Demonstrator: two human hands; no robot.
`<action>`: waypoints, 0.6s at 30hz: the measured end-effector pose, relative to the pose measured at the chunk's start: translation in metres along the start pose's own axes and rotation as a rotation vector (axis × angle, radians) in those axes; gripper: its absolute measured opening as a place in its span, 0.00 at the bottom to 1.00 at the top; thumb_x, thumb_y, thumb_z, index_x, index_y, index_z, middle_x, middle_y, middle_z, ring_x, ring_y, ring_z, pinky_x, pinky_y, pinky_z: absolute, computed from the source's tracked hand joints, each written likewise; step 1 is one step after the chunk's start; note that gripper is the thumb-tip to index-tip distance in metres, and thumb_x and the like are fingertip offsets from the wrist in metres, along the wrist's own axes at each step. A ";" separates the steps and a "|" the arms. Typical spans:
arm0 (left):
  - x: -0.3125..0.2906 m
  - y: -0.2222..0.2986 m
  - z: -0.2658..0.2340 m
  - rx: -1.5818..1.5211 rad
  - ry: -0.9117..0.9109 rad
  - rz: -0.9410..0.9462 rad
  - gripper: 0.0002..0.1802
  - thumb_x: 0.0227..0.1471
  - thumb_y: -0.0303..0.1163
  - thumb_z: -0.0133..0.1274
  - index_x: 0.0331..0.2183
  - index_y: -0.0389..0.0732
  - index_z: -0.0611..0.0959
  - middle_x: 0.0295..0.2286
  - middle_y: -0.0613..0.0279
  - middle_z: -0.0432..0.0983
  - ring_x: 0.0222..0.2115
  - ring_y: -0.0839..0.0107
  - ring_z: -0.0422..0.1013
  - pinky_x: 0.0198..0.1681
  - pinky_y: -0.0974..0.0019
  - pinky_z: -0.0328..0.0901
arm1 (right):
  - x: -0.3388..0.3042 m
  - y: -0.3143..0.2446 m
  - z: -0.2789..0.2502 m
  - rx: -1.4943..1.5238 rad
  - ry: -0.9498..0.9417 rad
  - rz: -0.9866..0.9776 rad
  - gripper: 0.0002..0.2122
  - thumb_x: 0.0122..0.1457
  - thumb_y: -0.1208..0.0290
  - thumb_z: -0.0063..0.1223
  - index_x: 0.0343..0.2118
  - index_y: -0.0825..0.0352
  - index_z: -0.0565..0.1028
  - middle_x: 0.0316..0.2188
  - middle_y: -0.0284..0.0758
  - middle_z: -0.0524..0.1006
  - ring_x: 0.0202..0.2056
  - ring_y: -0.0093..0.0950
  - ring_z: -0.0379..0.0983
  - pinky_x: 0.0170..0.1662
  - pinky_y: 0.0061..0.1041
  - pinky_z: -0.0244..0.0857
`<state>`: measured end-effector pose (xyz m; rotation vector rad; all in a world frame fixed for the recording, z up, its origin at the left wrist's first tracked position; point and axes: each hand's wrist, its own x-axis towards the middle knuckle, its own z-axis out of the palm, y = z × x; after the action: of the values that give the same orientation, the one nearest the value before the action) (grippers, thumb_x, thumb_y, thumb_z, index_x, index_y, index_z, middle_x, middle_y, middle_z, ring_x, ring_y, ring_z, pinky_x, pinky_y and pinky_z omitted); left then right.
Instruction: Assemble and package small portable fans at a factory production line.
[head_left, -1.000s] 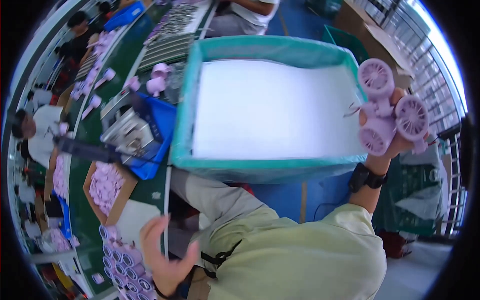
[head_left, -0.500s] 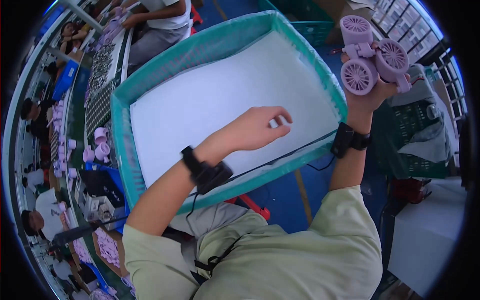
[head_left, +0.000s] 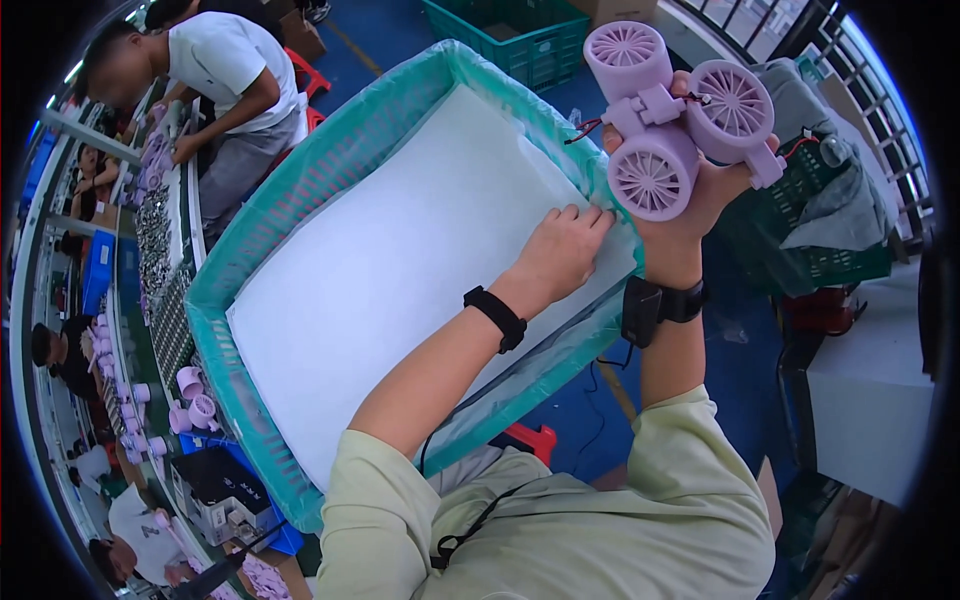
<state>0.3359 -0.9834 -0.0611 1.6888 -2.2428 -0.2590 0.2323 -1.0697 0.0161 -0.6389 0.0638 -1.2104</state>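
Observation:
A teal crate [head_left: 255, 375], lined with clear plastic, stands in front of me with a large white sheet [head_left: 400, 250] laid over its inside. My left hand [head_left: 567, 250] is at the sheet's right edge, fingers bent and closed on it; the fingertips are partly hidden. Raised beyond the crate's right rim, my right hand [head_left: 705, 195] holds three light-purple fan heads [head_left: 655, 178] in a cluster. They have round spoked grilles, hinge-like joints and short red wires. Most of the fingers of that hand are behind the fan heads.
At the left runs a workbench with purple fan parts [head_left: 190, 380] and a blue bin [head_left: 98, 270]; several people sit along it, one in a white shirt [head_left: 225, 75]. Another green crate [head_left: 530, 50] is at the back. A grey cloth [head_left: 850, 190] drapes over a dark green crate at right.
My left hand has moved right from above the sheet's middle to its edge, and its fingers have closed there. The fan heads appear further left, still in my right hand. The view has turned.

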 end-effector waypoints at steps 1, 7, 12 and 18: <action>0.000 -0.002 0.004 0.032 -0.011 0.017 0.32 0.36 0.24 0.59 0.48 0.40 0.72 0.43 0.58 0.69 0.42 0.61 0.68 0.45 0.61 0.63 | 0.000 -0.001 -0.001 -0.011 -0.082 0.052 0.40 0.45 0.26 0.43 0.46 0.62 0.64 0.43 0.30 0.67 0.42 0.32 0.65 0.36 0.37 0.65; -0.005 -0.007 0.020 0.147 -0.022 0.067 0.27 0.37 0.25 0.56 0.45 0.42 0.75 0.38 0.58 0.70 0.40 0.61 0.67 0.40 0.62 0.64 | 0.000 -0.003 0.003 -0.037 -0.035 0.038 0.39 0.45 0.26 0.43 0.45 0.62 0.65 0.43 0.31 0.66 0.42 0.33 0.66 0.35 0.37 0.66; -0.004 -0.009 0.026 0.115 -0.003 0.057 0.19 0.38 0.25 0.56 0.39 0.43 0.80 0.48 0.56 0.68 0.45 0.59 0.66 0.45 0.60 0.64 | -0.001 0.002 0.004 0.035 -0.045 0.028 0.38 0.46 0.26 0.43 0.45 0.60 0.65 0.43 0.31 0.66 0.41 0.33 0.66 0.34 0.37 0.68; 0.001 -0.014 0.032 0.018 -0.032 -0.025 0.24 0.37 0.26 0.56 0.42 0.40 0.77 0.48 0.54 0.68 0.41 0.56 0.70 0.42 0.58 0.67 | -0.001 0.002 0.015 0.011 -0.096 0.071 0.39 0.45 0.25 0.41 0.45 0.60 0.66 0.41 0.33 0.67 0.38 0.34 0.69 0.34 0.37 0.70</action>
<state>0.3367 -0.9898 -0.0951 1.7355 -2.2542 -0.2737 0.2388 -1.0619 0.0273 -0.6794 -0.0007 -1.1095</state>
